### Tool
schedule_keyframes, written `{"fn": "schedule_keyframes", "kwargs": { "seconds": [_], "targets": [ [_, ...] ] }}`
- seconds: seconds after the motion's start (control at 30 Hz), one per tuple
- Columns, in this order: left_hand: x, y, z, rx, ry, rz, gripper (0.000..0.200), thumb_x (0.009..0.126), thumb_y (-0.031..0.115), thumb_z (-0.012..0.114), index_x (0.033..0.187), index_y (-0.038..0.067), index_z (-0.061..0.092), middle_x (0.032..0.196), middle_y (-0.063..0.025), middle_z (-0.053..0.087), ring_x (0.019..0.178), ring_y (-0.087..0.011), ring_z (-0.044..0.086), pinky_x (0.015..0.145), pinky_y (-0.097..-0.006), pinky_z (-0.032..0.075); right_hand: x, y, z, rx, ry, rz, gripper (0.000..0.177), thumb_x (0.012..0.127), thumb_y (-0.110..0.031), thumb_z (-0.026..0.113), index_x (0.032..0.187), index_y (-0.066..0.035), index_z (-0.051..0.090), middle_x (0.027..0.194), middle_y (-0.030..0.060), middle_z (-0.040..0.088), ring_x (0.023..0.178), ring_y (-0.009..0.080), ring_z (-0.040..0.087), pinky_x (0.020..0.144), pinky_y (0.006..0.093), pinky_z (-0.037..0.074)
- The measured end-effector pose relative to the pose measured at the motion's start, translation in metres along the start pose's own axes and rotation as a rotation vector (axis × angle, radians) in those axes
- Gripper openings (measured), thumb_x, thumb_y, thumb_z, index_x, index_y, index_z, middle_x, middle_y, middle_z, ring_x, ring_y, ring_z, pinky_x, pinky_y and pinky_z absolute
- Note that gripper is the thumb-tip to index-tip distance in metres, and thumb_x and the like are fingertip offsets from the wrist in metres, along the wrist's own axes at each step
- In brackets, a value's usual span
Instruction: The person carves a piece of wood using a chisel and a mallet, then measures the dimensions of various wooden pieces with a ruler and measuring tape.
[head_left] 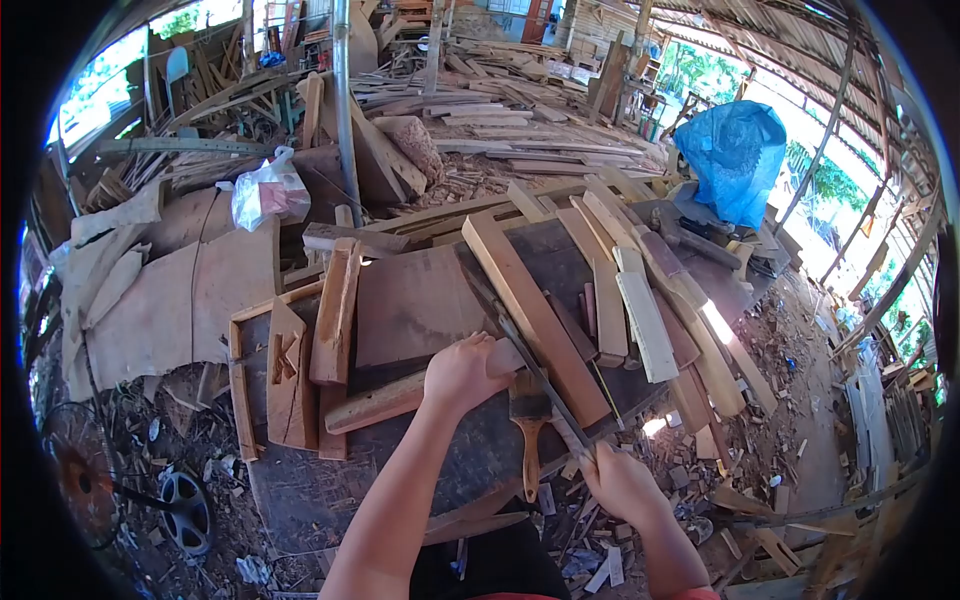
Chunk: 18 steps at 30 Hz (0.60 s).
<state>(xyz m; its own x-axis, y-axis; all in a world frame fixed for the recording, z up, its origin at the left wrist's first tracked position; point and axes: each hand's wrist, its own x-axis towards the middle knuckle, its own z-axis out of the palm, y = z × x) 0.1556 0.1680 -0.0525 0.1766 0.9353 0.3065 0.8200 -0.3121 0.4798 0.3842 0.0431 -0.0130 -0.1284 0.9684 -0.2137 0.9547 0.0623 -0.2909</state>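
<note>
Low in the middle, the right hand (620, 485) gripped a long thin metal tool (515, 340). The left hand (462, 375) held down a wood stick (378, 402) at mid-frame, beside a brush (530, 425). That stick looked rough and whole, so most of the work seemed left.

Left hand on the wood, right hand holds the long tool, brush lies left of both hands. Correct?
No. The head view shows the brush between the left hand and right hand, not left of both. The wood and long tool are as stated.
</note>
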Motion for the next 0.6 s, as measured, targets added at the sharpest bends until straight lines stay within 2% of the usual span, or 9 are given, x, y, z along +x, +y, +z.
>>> {"fn": "schedule_keyframes", "kwargs": {
  "seconds": [0.1,0.17,0.43,0.6],
  "targets": [
    [0.0,-0.001,0.001,0.016,0.06,0.027,0.05,0.065,0.037,0.07,0.098,0.001,0.059,0.114,-0.0151,0.057,0.1,-0.0281,0.057,0.085,-0.0352,0.047,0.033,-0.016,-0.005,0.045,0.016,-0.052,0.03,0.091,-0.029,0.041,0.089,0.0,0.046,0.07,0.025,0.059,0.071,0.0435,0.058,0.061,0.0516,0.047],
    [0.001,0.0,-0.001,0.025,0.027,0.004,0.05,0.065,0.037,0.07,0.098,0.001,0.059,0.114,-0.0148,0.058,0.099,-0.028,0.058,0.085,-0.0351,0.047,0.052,-0.02,-0.006,0.047,0.06,-0.054,0.031,0.092,-0.03,0.039,0.087,0.0,0.046,0.071,0.0248,0.059,0.072,0.043,0.058,0.062,0.0516,0.046],
    [0.0,0.003,-0.001,0.068,0.042,0.003,0.054,0.065,0.038,0.069,0.103,0.001,0.058,0.115,-0.014,0.058,0.101,-0.0273,0.058,0.085,-0.0345,0.047,0.062,-0.005,0.004,0.098,0.099,-0.14,0.031,0.092,-0.03,0.04,0.086,-0.001,0.046,0.07,0.0235,0.059,0.07,0.0424,0.058,0.063,0.051,0.045],
    [0.0,0.001,-0.001,0.05,0.022,0.004,0.055,0.067,0.039,0.069,0.105,0.001,0.058,0.117,-0.0133,0.057,0.101,-0.0273,0.057,0.086,-0.0345,0.047,0.068,0.001,0.012,0.204,0.356,-0.192,0.03,0.092,-0.029,0.042,0.084,-0.001,0.046,0.067,0.0228,0.058,0.065,0.0417,0.058,0.058,0.0505,0.044]
  ]
}}
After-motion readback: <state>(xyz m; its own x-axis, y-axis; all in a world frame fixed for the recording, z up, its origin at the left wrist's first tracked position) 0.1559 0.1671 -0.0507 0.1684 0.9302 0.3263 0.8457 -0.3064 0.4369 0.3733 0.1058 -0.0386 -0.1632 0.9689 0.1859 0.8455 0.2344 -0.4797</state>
